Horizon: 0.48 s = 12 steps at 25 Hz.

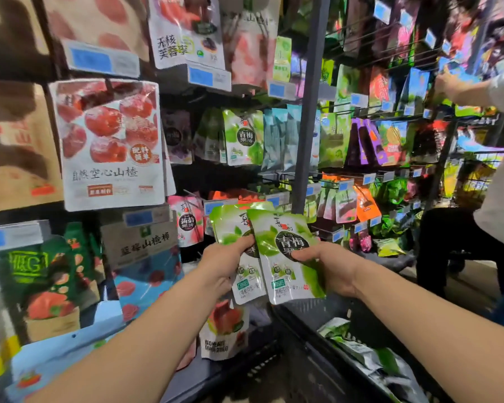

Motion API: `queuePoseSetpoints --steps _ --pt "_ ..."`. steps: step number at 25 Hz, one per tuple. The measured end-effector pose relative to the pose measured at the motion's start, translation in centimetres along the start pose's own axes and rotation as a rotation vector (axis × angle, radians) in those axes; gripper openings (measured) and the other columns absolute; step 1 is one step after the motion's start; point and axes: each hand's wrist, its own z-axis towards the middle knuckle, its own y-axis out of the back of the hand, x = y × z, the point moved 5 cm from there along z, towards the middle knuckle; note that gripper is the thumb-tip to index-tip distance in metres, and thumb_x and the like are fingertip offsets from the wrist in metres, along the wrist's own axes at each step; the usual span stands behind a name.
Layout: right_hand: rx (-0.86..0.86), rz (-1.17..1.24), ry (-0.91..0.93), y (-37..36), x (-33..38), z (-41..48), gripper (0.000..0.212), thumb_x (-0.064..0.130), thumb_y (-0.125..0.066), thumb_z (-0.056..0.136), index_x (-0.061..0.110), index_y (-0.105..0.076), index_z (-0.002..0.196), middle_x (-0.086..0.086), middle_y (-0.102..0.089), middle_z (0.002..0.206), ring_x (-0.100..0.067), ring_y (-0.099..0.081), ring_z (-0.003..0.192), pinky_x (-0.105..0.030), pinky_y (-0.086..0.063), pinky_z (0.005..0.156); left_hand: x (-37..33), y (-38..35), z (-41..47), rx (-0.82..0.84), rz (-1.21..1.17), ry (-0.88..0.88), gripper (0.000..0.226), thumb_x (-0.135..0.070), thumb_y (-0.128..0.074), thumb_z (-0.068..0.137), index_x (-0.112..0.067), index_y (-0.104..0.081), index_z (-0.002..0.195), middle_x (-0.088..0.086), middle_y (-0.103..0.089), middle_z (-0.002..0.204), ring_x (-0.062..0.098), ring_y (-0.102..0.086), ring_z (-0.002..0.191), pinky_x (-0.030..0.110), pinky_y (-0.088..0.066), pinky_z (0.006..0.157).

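I hold two green-and-white snack pouches up in front of a shop's hanging display. My left hand [226,263] grips the rear pouch [230,225] by its left side, thumb on its front. My right hand [329,267] grips the front pouch [285,257], thumb over the dark round label. The front pouch overlaps the rear one and hides most of its right half. Matching green pouches [243,138] hang on a peg higher up, in the middle of the display.
Pegs with many snack bags and blue price tags fill the wall. A dark basket [312,312] with green pouches [358,350] inside sits below my right arm. A grey upright post [310,106] divides the racks. Another person [495,158] stands at the right, reaching to the pegs.
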Motion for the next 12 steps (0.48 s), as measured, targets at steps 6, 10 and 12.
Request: queuePoseSetpoints --steps 6,10,12 --pt "-0.036 0.067 0.082 -3.1 4.5 0.6 0.020 0.011 -0.063 0.095 0.001 -0.069 0.112 -0.019 -0.077 0.106 -0.032 -0.074 0.086 -0.045 -0.062 0.081 -4.9 1.2 -1.2 0.062 -0.103 -0.005 0.044 -0.028 -0.082 0.087 0.002 -0.070 0.117 0.019 -0.078 0.103 0.029 -0.079 0.083 0.037 -0.063 0.061" --pt "-0.069 0.072 0.150 -2.0 7.0 3.9 0.027 0.011 -0.067 0.093 -0.001 -0.070 0.116 -0.020 -0.075 0.111 -0.036 -0.071 0.098 -0.051 -0.057 0.096 -7.6 0.2 1.2 0.075 -0.058 -0.046 0.089 -0.059 -0.095 0.059 -0.001 -0.069 0.120 0.016 -0.079 0.107 0.035 -0.076 0.100 0.051 -0.059 0.095" --pt "-0.077 0.079 0.156 -1.0 7.7 6.3 0.028 0.009 -0.071 0.090 -0.003 -0.070 0.115 -0.021 -0.076 0.109 -0.039 -0.073 0.100 -0.054 -0.058 0.094 -8.4 -1.3 2.8 0.109 -0.015 -0.048 0.084 -0.054 -0.091 0.066 0.002 -0.066 0.124 0.016 -0.079 0.102 0.034 -0.077 0.096 0.051 -0.059 0.094"
